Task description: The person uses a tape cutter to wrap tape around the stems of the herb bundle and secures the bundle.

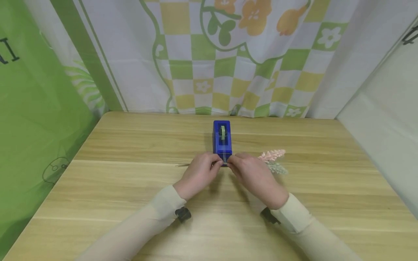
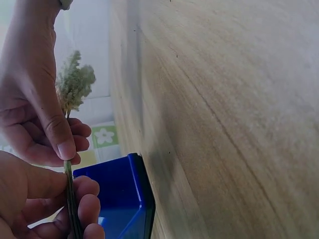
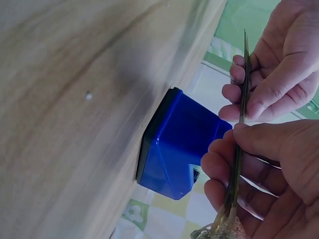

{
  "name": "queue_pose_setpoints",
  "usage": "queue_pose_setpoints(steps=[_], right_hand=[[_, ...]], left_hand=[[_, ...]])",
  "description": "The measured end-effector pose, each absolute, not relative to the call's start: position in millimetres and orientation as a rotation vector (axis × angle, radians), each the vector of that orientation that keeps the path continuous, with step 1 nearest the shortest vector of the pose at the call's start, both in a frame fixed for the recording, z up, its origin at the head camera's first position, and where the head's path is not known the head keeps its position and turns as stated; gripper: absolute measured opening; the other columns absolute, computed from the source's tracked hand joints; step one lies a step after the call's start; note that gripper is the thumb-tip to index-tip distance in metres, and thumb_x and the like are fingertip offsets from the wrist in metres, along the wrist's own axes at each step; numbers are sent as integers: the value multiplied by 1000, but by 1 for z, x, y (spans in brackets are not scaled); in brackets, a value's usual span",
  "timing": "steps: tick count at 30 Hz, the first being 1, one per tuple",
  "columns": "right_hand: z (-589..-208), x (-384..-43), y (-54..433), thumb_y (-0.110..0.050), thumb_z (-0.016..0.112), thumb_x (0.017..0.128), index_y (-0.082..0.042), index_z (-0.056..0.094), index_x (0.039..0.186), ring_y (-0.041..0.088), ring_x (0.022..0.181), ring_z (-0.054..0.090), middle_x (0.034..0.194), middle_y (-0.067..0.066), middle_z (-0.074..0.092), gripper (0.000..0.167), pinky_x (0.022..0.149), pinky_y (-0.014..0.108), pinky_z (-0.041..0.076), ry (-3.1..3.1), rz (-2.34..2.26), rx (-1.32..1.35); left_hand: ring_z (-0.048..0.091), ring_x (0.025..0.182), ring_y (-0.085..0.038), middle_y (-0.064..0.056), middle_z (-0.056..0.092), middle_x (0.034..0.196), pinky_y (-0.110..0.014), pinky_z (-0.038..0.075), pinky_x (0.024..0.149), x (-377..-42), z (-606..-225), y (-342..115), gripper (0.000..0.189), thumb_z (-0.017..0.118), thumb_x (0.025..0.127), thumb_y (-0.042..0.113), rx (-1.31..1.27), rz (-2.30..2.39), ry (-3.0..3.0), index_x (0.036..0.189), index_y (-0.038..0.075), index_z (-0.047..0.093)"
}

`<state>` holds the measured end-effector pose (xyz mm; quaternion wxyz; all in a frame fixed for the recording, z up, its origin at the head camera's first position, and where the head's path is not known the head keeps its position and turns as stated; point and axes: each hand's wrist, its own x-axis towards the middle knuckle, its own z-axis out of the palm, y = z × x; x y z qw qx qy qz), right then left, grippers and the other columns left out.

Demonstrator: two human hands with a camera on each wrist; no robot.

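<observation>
A thin bunch of stems [image 3: 243,94] with a pink flower head [image 1: 272,155] and a pale green flower head [image 1: 277,168] lies across both hands. My left hand [image 1: 200,173] pinches the stems between thumb and fingers, their bare ends sticking out to its left. Close beside it, my right hand [image 1: 256,177] pinches them nearer the flower heads. Just beyond the fingertips stands a blue tape dispenser [image 1: 222,145] with a roll of tape [image 1: 223,132] in it. A pale strip runs at its front edge; whether it touches the stems is hard to tell.
The dispenser stands on a wood-grain table [image 1: 130,195]. A patterned curtain [image 1: 202,69] hangs behind the table's far edge. Green cloth [image 1: 36,119] hangs at the left, and a pale wall or cloth [image 1: 388,98] is at the right.
</observation>
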<state>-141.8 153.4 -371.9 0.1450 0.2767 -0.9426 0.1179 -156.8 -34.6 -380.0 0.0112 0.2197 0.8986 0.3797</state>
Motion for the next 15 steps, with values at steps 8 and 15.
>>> queue_pose_setpoints(steps=[8,15], right_hand=[[-374,-143,154,-13,71,99,-9,74,96,12,65,61,82,1,72,6,57,27,53,-2688,324,784],[-373,-143,154,-11,73,97,-9,71,93,9,59,50,75,-1,65,5,52,23,45,-2670,304,811]], left_hand=[[53,66,-12,-6,70,82,-22,44,60,-159,-379,-34,19,61,105,11,680,1156,2790,102,1,77],[60,74,-13,-11,78,94,-25,51,68,-162,-380,-33,13,65,102,8,700,1216,2795,100,2,77]])
